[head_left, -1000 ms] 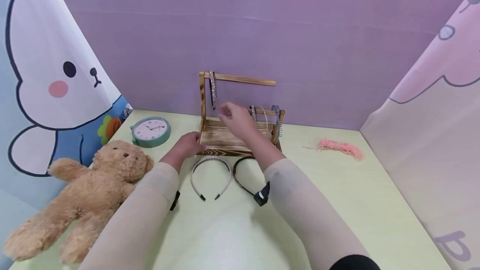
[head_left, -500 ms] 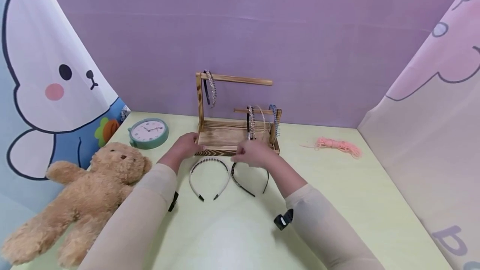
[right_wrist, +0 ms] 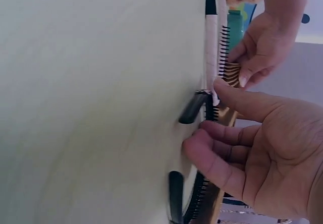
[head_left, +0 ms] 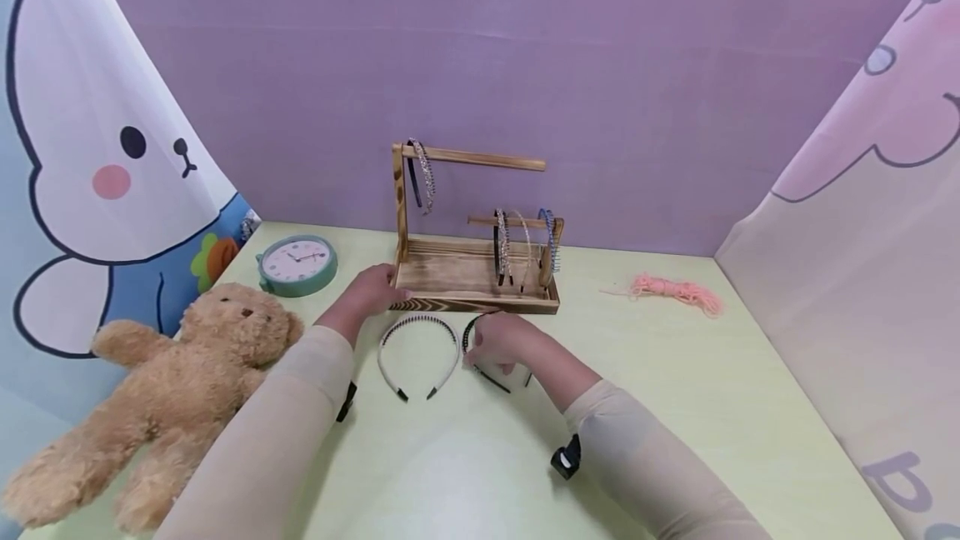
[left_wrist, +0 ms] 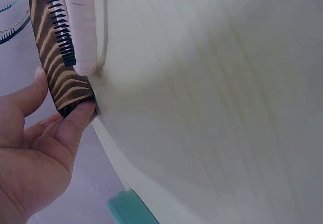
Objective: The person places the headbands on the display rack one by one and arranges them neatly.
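Observation:
My left hand [head_left: 367, 292] grips the front left corner of a wooden headband rack [head_left: 438, 305]; in the left wrist view its thumb is above the striped edge and the fingers curl beneath. My right hand [head_left: 506, 338] is low over a black headband [head_left: 491, 379] in front of the rack and hides much of it. In the right wrist view the thumb and bent fingers stand apart, with one arm of this headband [right_wrist: 194, 108] between them. A white toothed headband [head_left: 381, 350] lies to its left.
A glittery headband [head_left: 426, 177] hangs on the rack's upper bar; several others, one blue [head_left: 552, 236], hang on the lower bar. A teal clock [head_left: 298, 265] and a teddy bear [head_left: 187, 390] sit at left, pink yarn [head_left: 678, 292] at right. A purple backdrop [head_left: 600, 90] stands behind.
My right hand has moved from over the rack's tray down and forward to the black headband. The left hand stays on the corner. The glittery headband on the upper bar has turned slightly.

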The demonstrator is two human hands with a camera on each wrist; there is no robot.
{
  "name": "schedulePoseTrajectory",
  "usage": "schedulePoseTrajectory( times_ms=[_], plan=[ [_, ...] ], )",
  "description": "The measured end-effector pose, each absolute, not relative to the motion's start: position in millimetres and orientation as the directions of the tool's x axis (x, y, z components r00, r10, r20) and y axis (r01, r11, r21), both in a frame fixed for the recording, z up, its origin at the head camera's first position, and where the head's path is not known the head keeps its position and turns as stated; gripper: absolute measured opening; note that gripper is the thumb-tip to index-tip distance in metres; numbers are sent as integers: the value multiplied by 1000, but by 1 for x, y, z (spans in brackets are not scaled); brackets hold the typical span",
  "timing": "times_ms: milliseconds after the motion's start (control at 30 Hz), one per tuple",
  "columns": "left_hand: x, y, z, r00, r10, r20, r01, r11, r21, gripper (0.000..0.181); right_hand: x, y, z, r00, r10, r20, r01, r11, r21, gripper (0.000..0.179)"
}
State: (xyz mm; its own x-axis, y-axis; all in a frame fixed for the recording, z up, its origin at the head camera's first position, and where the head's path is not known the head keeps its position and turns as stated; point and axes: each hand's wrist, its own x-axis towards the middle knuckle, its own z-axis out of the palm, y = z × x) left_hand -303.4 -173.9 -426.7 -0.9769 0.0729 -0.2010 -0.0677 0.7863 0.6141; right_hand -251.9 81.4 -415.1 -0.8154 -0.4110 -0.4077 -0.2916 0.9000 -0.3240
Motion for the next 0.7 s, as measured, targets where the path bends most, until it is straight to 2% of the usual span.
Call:
schedulePoseTrajectory(
  times_ms=[233,500,700],
  plan=[
    [-303,-174,-427,-978,81,-190,-53,789,612,62,-254,84,-421,-800,-428,-421,-249,875,-415,17],
    [-304,-174,-427,-978,86,-189,-51,783,620,61,-248,98,-418,-805,-443,-394,-256,860,-442,11],
    [-303,-174,-427,-978,82,-192,-61,769,637,61,-241,117,-406,-810,-473,-347,-240,807,-540,8]
  ],
)
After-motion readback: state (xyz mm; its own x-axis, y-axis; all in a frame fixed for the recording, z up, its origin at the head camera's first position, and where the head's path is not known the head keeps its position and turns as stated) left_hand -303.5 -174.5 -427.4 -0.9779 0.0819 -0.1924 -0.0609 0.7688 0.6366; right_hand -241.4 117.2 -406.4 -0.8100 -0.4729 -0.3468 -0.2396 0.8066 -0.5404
